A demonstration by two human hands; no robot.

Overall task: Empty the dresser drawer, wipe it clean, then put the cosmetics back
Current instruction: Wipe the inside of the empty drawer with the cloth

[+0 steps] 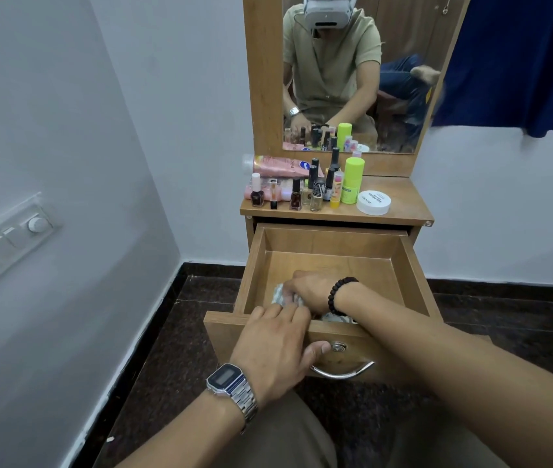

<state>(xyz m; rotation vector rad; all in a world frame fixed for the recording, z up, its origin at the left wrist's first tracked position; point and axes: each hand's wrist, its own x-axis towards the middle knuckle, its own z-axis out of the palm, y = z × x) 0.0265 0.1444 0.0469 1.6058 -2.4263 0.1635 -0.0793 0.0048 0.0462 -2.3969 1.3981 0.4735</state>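
The wooden drawer (406, 265) is pulled out and holds only a pale crumpled cloth (280, 296) near its front left. My right hand (308, 290) grips that cloth inside the drawer, pressing it on the bottom. My left hand (275, 346) holds the drawer's front panel, fingers over the top edge and thumb near the metal handle (342, 371). The cosmetics (315, 187) stand on the dresser top (403, 204): several nail polish bottles, a pink tube, a lime-green bottle (352, 180) and a white round jar (373, 202).
A mirror (399, 45) rises behind the dresser top. A white wall with a switch panel (8, 244) is at the left, a dark blue curtain (521, 62) at the upper right. Dark stone floor surrounds the dresser.
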